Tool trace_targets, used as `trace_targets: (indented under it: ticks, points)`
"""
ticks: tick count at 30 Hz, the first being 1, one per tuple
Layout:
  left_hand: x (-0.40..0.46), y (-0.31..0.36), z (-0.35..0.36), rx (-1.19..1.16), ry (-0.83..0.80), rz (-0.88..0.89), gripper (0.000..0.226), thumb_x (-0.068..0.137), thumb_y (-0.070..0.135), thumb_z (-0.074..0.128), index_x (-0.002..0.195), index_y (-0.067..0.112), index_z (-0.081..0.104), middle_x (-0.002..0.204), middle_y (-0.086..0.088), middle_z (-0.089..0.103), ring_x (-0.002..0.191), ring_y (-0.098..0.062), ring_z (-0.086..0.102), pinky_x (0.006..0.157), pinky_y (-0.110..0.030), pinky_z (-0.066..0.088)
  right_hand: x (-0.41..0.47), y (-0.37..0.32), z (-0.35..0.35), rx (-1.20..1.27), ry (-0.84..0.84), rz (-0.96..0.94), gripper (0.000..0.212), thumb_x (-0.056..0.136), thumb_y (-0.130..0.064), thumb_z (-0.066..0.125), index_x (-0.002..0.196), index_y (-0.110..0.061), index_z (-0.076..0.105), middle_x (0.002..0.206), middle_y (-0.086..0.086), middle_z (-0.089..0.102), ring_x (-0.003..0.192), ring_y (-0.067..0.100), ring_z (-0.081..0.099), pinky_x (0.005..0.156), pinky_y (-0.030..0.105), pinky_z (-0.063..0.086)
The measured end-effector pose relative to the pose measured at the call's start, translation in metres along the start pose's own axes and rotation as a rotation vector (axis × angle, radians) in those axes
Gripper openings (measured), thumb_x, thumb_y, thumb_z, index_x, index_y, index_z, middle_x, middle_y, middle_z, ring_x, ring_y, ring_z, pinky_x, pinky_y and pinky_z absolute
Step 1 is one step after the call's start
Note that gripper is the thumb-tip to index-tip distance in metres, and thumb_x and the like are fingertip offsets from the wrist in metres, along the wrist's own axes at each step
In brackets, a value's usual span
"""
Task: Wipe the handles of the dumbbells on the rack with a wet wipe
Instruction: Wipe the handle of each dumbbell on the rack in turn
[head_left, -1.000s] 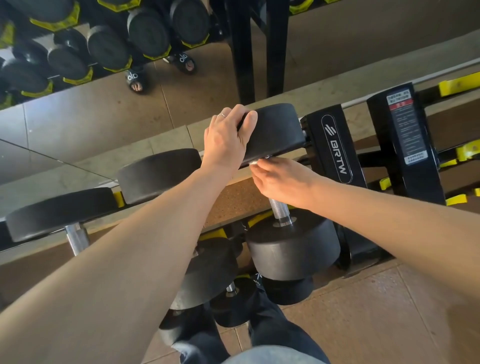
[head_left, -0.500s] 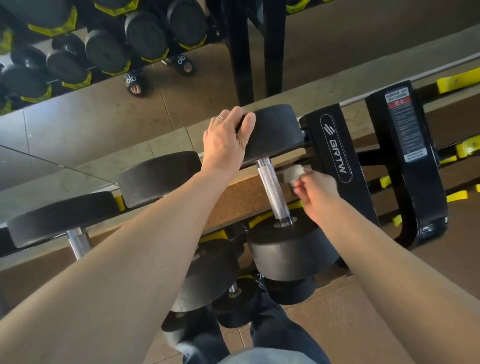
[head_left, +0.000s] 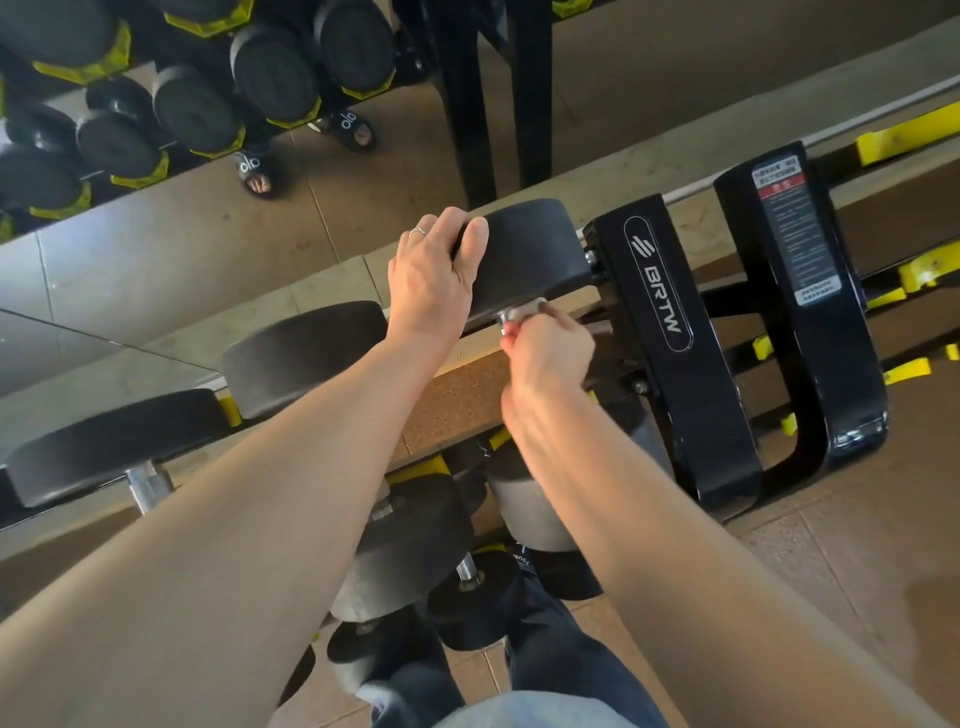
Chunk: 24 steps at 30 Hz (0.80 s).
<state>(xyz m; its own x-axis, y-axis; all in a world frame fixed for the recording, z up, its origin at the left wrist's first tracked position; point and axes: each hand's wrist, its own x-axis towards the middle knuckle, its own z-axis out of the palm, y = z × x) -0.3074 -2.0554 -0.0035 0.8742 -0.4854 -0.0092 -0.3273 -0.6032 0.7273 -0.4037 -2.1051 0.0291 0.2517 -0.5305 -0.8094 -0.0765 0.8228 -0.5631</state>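
A black dumbbell (head_left: 530, 254) lies at the right end of the rack's top row. My left hand (head_left: 431, 275) rests on its far head, fingers curled over the edge. My right hand (head_left: 545, 348) is closed around the top of the steel handle, just under that head, with a white wet wipe (head_left: 524, 309) pinched against the metal. My right wrist and forearm hide most of the handle and part of the near head (head_left: 524, 514).
Two more black dumbbells (head_left: 301, 353) (head_left: 114, 441) lie to the left on the same row, smaller ones on lower rows. The black rack upright (head_left: 670, 332) marked BRTW stands right of my hand. A mirror behind reflects dumbbells and sandalled feet.
My right hand, which had pulled away to the right with the wipe, has come back onto the handle's upper end. My left hand has stayed on the far head.
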Motion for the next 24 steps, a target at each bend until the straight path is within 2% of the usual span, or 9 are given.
trace_targets:
  ticks: [3,5,8,11,13,15,16,19,24]
  points:
    - [0.002,-0.001,-0.002,0.014,-0.004,0.010,0.037,0.106,0.043,0.034,0.108,0.019,0.061,0.102,0.000,0.060,0.101,-0.020,0.050,0.093,-0.047,0.044,-0.010,0.025,-0.004,-0.209,-0.159,0.043,0.028,0.096,0.003,0.044,0.109,-0.009,0.066,0.082,0.002,0.065,0.064,0.008,0.060,0.064,0.019,0.053]
    - [0.002,-0.001,-0.002,0.014,-0.013,0.015,0.036,0.106,0.043,0.035,0.106,0.019,0.061,0.100,-0.001,0.059,0.100,-0.021,0.049,0.092,-0.046,0.043,-0.010,0.025,-0.012,-0.286,-0.153,0.081,0.031,0.095,0.005,0.047,0.113,-0.012,0.066,0.088,0.004,0.068,0.072,0.009,0.068,0.071,0.020,0.059]
    - [0.002,-0.002,0.000,-0.002,-0.009,-0.005,0.036,0.105,0.046,0.033,0.109,0.022,0.060,0.102,0.004,0.059,0.101,-0.018,0.050,0.091,-0.046,0.047,-0.006,0.002,-0.025,0.030,-0.053,0.106,0.028,0.092,0.009,0.048,0.099,-0.013,0.063,0.097,0.008,0.066,0.091,0.016,0.069,0.089,0.030,0.057]
    - [0.002,-0.004,0.002,-0.011,-0.002,-0.019,0.036,0.104,0.048,0.033,0.111,0.025,0.060,0.104,0.006,0.059,0.102,-0.016,0.051,0.091,-0.048,0.050,0.015,-0.022,-0.023,0.261,0.098,0.039,0.041,0.090,0.012,0.043,0.120,-0.008,0.062,0.092,0.008,0.066,0.084,0.017,0.069,0.093,0.030,0.053]
    - [0.003,-0.004,0.002,-0.007,0.003,-0.018,0.036,0.104,0.047,0.033,0.112,0.025,0.060,0.105,0.006,0.059,0.102,-0.016,0.051,0.091,-0.048,0.050,0.025,-0.027,-0.013,0.253,0.067,0.038,0.041,0.095,0.007,0.040,0.131,-0.005,0.055,0.083,0.004,0.062,0.081,0.014,0.067,0.096,0.031,0.050]
    - [0.003,-0.004,0.003,-0.007,0.010,-0.015,0.036,0.104,0.048,0.032,0.112,0.024,0.060,0.106,0.006,0.059,0.102,-0.016,0.051,0.091,-0.047,0.050,0.024,-0.019,-0.003,0.185,0.001,0.064,0.037,0.100,-0.002,0.039,0.136,-0.001,0.048,0.080,0.004,0.058,0.090,0.014,0.066,0.094,0.026,0.048]
    - [0.003,-0.004,0.003,-0.005,0.012,-0.015,0.037,0.104,0.047,0.033,0.112,0.024,0.060,0.106,0.006,0.059,0.103,-0.016,0.052,0.091,-0.046,0.050,0.021,-0.014,0.000,0.155,0.005,0.079,0.037,0.099,-0.003,0.041,0.135,-0.003,0.050,0.083,0.006,0.061,0.097,0.017,0.068,0.091,0.022,0.051]
    - [0.002,-0.005,0.004,-0.003,0.017,-0.012,0.037,0.104,0.047,0.033,0.112,0.023,0.060,0.107,0.006,0.059,0.102,-0.016,0.052,0.091,-0.045,0.051,0.015,-0.002,0.004,0.182,0.075,0.106,0.032,0.096,-0.001,0.050,0.123,-0.013,0.062,0.095,0.010,0.071,0.089,0.019,0.072,0.085,0.030,0.058]
    - [0.002,-0.005,0.004,0.006,0.033,0.001,0.037,0.105,0.047,0.033,0.112,0.022,0.060,0.105,0.005,0.059,0.101,-0.014,0.051,0.089,-0.044,0.051,0.005,0.002,0.007,0.191,0.101,0.071,0.034,0.095,0.001,0.049,0.122,-0.015,0.062,0.091,0.005,0.069,0.081,0.015,0.071,0.081,0.026,0.057]
